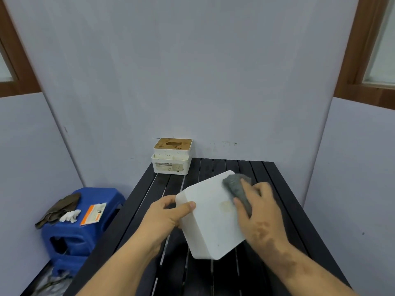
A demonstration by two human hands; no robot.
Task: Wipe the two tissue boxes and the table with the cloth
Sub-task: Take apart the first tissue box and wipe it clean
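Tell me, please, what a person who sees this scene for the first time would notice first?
First, the white tissue box held tilted above the dark slatted table: the left hand grips its edge, the right hand presses a grey cloth on it. Then the stained second tissue box at the table's far corner.

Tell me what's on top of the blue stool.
On the blue stool lie a dark rag, a crumpled white tissue and an orange-and-white packet; anything beneath them is hidden.
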